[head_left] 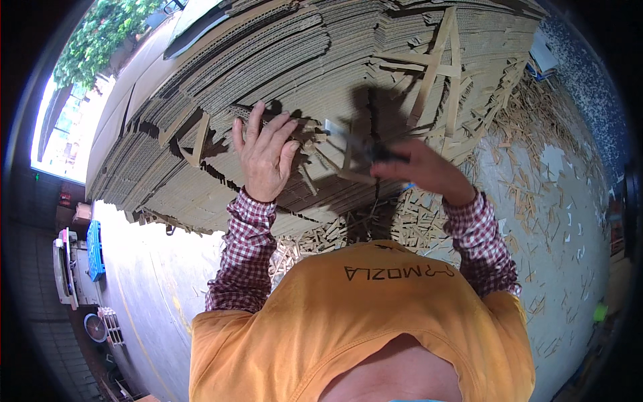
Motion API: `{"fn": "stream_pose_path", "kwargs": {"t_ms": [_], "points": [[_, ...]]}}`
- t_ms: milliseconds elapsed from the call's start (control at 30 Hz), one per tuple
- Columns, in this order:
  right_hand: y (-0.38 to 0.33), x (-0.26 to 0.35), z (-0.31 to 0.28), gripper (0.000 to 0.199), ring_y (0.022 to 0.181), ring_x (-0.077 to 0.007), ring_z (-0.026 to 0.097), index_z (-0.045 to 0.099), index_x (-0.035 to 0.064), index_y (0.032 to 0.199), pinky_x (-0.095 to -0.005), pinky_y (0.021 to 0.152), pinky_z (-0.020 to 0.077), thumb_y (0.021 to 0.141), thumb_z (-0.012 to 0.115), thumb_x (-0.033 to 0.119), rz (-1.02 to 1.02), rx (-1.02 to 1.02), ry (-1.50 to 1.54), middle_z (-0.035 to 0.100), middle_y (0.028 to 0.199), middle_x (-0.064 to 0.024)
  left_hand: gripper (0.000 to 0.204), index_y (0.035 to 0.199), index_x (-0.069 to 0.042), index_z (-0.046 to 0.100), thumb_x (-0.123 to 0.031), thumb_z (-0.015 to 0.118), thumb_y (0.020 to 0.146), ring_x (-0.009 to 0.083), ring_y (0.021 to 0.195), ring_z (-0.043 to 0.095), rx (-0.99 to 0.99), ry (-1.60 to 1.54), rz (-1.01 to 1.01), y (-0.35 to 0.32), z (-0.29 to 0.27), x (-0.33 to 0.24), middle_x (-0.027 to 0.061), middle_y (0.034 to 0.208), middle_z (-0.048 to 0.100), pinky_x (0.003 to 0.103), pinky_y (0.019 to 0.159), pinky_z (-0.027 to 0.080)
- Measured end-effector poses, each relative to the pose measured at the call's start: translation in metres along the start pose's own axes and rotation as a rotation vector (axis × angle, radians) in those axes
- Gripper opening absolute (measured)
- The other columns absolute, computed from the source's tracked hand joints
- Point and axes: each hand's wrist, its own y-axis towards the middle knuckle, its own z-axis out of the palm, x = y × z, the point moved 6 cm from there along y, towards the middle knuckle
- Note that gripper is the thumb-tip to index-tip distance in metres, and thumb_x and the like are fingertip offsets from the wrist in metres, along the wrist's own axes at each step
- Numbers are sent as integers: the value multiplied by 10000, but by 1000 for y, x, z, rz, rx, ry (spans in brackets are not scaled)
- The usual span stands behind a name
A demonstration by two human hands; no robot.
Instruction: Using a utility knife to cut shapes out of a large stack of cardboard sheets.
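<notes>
A large stack of corrugated cardboard sheets [264, 80] stands before me, its cut edges facing me. My left hand [263, 157] rests on or just over these edges, fingers spread and holding nothing. My right hand [425, 169], smeared by motion, is closed round the dark handle of a tool [355, 141] with a pale, flat metal end. That end points left, towards torn cardboard bits [309, 137] beside my left hand. Blur hides the tool's exact kind. A narrow, loose cardboard strip [355, 177] sticks out below it.
Cardboard offcut strips [432, 74] cross on the stack's right part. Many scraps [529, 194] litter the grey floor [562, 288] at right and below the stack. A blue crate [96, 251] and a fan-like round thing [95, 327] stand at far left.
</notes>
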Motion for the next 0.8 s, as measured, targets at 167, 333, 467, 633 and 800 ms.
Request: {"fn": "stream_pose_path", "kwargs": {"t_ms": [167,333,467,633,800], "points": [[43,32,-42,364,496,-51,384,641,-8,817,-253,456,306,855,589,350,4,-285,-199,439,543,25,319,1017,-116,662,-342,458,921,264,1265,377,-6,-58,-2,3,1,-3,23,1095,618,469,1080,117],[52,9,-9,347,611,-54,489,625,1,825,-250,575,405,855,585,344,-33,-327,-58,539,620,-4,364,1062,-105,645,-358,412,941,292,1272,365,-154,-238,-32,3,-11,-1,73,1162,582,471,1074,128],[17,-38,58,334,597,-50,480,629,-5,819,-249,561,402,842,620,329,-40,-194,-41,527,602,1,410,1110,-105,623,-385,371,950,295,1276,358,-128,-133,-22,12,-12,-6,70,1204,562,454,1072,140],[8,6,-8,354,530,-80,383,611,-25,765,-317,483,321,839,602,321,105,-74,-106,446,553,-7,382,1097,-107,625,-377,408,935,277,1222,418,-79,-67,44,14,-11,-1,56,1166,578,437,1040,196],[13,23,-33,410,477,-78,303,594,8,702,-289,456,232,853,572,389,9,-321,-71,310,507,48,289,1024,-83,627,-306,485,907,278,1152,465,-37,-41,25,13,-9,1,64,1047,602,434,1014,228]]}}
